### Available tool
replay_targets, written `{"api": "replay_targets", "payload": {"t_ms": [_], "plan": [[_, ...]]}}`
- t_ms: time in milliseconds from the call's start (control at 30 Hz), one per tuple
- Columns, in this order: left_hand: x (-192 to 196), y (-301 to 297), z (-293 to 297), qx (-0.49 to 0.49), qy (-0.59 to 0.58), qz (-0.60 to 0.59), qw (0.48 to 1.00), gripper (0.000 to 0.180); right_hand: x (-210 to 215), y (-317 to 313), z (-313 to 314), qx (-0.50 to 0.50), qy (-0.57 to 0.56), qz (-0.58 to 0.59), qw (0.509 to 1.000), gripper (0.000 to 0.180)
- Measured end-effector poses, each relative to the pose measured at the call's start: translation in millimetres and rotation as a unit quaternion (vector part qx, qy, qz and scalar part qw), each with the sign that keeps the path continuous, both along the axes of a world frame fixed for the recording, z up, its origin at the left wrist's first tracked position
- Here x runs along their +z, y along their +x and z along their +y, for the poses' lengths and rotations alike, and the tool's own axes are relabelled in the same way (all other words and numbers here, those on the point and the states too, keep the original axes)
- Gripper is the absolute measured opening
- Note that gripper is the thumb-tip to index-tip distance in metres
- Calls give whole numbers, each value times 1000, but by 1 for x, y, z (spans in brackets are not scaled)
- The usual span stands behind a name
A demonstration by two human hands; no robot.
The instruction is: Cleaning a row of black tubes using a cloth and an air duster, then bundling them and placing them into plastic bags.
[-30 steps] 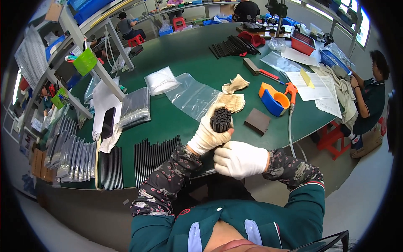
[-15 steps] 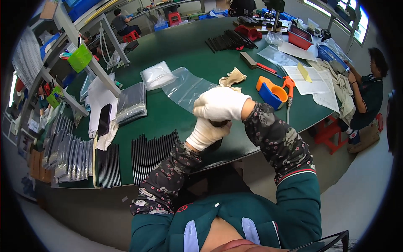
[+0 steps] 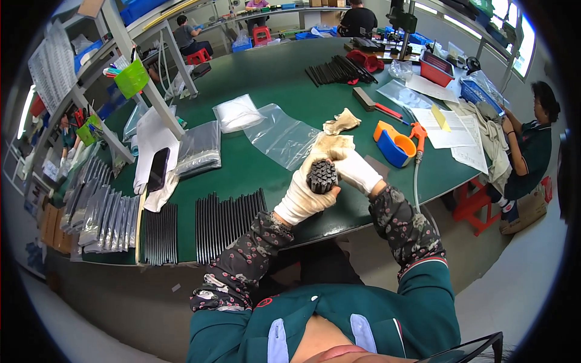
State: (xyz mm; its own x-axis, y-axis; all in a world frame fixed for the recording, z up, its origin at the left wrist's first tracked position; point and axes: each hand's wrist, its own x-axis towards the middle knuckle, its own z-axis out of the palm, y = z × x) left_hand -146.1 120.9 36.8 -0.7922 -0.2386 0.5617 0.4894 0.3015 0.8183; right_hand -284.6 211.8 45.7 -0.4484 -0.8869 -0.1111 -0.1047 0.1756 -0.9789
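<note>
A round bundle of black rods (image 3: 322,176) sits clamped within the grip of the white-gloved left hand (image 3: 302,196), beside the white-gloved right hand (image 3: 359,172), whose grip I cannot tell.

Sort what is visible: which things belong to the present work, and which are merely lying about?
In the work:
- bundle of black rods, in the left hand
- probably similar rods in rows

Apparently lying about:
- phone
- red basket
- blue-orange holder

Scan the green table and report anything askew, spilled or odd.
The far black rods lie askew, fanned at uneven angles, unlike the orderly near-left row and the tight bundle in the left hand. No spill shows.
</note>
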Motion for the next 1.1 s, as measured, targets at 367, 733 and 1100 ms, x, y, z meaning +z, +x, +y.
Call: {"api": "replay_targets", "payload": {"t_ms": [367,733,1100], "plan": [[-4,1,-4,32,41,10,999,56,-42,64,-2,90,-202,59,974,55],[47,4,-16,-8,167,-45,985,52,-55,79,-9,-68,-136,84,985,51],[30,6,-19,-29,103,-20,994,71,-19,66,-15,44,-228,79,970,53]]}}
